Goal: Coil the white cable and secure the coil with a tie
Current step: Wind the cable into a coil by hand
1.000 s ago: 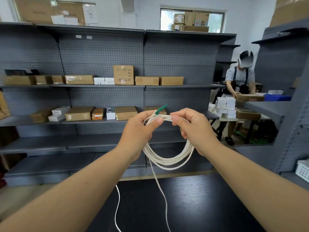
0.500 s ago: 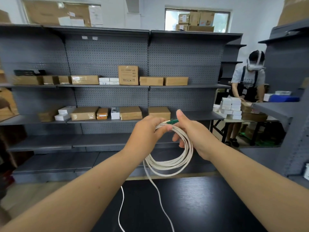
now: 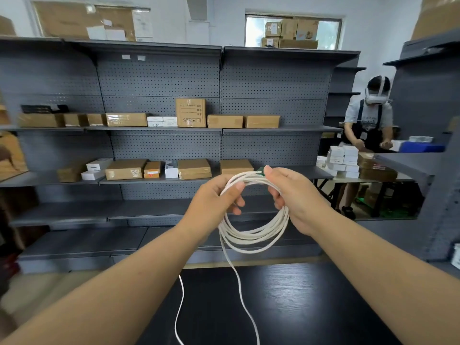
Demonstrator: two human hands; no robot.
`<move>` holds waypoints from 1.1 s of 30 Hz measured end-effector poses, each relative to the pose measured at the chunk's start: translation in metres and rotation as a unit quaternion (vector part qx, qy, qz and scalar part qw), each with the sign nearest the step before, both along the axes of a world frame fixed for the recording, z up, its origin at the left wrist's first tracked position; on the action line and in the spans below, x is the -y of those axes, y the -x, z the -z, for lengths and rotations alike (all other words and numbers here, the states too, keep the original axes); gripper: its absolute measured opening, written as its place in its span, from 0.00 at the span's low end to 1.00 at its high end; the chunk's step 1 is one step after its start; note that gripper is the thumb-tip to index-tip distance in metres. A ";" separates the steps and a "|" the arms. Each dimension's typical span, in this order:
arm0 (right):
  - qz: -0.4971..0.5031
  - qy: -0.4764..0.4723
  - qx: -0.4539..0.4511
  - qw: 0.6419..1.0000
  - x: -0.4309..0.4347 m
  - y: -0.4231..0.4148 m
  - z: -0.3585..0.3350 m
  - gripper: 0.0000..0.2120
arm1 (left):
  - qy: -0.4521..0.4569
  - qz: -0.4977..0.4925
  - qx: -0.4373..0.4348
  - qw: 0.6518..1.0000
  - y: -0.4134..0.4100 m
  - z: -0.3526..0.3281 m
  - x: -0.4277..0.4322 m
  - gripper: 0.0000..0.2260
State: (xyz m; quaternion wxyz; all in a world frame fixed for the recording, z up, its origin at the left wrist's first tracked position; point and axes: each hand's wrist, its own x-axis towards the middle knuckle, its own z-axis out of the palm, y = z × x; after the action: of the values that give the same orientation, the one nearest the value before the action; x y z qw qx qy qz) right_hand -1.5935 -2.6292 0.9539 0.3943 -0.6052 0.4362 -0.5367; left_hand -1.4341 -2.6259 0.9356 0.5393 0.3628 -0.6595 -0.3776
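Observation:
The white cable [image 3: 254,236] hangs as a round coil of several loops in front of me, above the black table. My left hand [image 3: 214,197] grips the coil's upper left side. My right hand [image 3: 296,195] holds its upper right side, thumb on top. A green connector tip [image 3: 260,170] pokes out at the top of the coil beside my right thumb. A loose strand [image 3: 242,292] drops from the coil down to the table, and a second strand [image 3: 179,307] lies over the table's near left part. No tie is in view.
A black table [image 3: 298,307] lies below my arms. Grey shelving [image 3: 159,145] with cardboard and white boxes faces me. At the right, another person [image 3: 368,125] wearing a headset stands at a table stacked with white boxes [image 3: 343,160]. A grey rack [image 3: 438,145] stands at the far right.
The coil and both hands have sunk slightly. The green tip has swung from upright at the left hand to lying by my right thumb. My right hand has slid along the top of the coil.

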 end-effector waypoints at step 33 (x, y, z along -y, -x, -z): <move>0.023 0.168 -0.324 0.931 0.001 0.009 0.012 0.05 | -0.225 0.132 0.016 0.965 -0.033 -0.005 0.013 0.11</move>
State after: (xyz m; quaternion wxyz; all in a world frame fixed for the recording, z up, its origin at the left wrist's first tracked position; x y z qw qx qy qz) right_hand -1.6028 -2.6304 0.9423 0.1115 -0.7935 0.4573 -0.3857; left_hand -1.4015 -2.6389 0.9402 0.3784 0.3903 -0.6083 -0.5783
